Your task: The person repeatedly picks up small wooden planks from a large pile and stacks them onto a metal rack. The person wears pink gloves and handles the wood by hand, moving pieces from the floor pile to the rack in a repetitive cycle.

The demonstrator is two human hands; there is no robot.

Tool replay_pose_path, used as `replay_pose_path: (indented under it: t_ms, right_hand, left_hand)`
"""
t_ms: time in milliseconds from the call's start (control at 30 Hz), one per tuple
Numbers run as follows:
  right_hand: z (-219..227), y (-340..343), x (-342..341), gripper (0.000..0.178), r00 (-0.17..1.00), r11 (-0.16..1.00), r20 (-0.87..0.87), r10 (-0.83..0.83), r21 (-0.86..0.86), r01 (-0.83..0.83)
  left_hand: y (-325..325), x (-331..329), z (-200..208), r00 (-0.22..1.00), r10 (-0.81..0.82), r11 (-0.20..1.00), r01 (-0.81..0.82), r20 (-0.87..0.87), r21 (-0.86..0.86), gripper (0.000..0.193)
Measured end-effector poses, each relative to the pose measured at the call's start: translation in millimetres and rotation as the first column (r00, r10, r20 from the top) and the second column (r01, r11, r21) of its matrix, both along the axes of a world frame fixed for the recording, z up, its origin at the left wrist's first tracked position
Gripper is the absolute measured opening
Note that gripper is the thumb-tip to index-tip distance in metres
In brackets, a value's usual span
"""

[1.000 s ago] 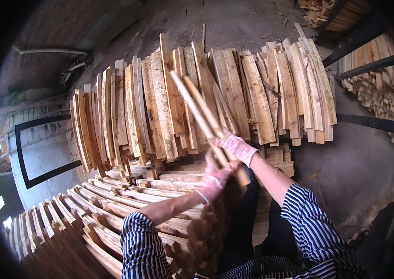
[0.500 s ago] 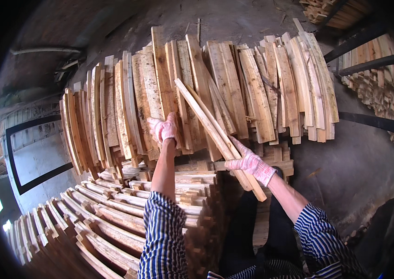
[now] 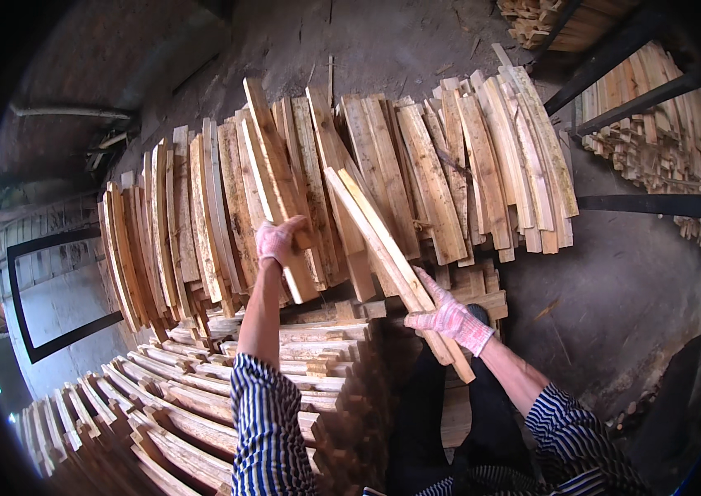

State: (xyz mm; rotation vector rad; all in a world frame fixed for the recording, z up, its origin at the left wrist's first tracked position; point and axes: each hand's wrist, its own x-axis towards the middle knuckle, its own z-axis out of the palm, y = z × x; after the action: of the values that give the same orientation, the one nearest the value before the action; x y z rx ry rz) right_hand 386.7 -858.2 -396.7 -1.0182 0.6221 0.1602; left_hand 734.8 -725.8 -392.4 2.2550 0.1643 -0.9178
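Head view showed the left hand (image 3: 277, 240) gripping a slat (image 3: 280, 194) mid-frame in the leaning row (image 3: 449, 165), placing it, while the right hand (image 3: 449, 318) clasped two slats (image 3: 383, 248) probably needing setting alongside.

The right hand (image 3: 449, 318) covers the lower part of its slat bundle (image 3: 383, 248).

The upright slats (image 3: 416, 165) leaned in a row behind the stack (image 3: 301, 347); the rack (image 3: 656, 124) stood to the stack's right, the wall (image 3: 52, 298) to its left
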Motion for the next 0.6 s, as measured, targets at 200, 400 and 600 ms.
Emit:
replay_pose_path:
  t_ms: [200,400,600]
  right_hand:
    - [-0.6,-37.5,7.7,0.094,0.977,0.700,0.147,-0.153,0.714,0.002]
    - [-51.6,-49.4,6.6,0.063,0.943,0.389,-0.101,-0.318,0.893,0.227]
    - [152.4,-68.8,-58.6,0.088,0.996,0.919,0.017,-0.088,0.388,0.074]
  left_hand:
    - [5.1,-149.9,85.9,0.902,-0.090,0.870,-0.136,-0.423,-0.475,0.070]
    - [-33.9,-252.1,141.5,0.873,-0.085,0.953,-0.070,-0.480,-0.296,0.060]
    - [-9.1,-328.3,191.8,0.819,0.023,0.801,-0.358,-0.573,-0.479,0.094]
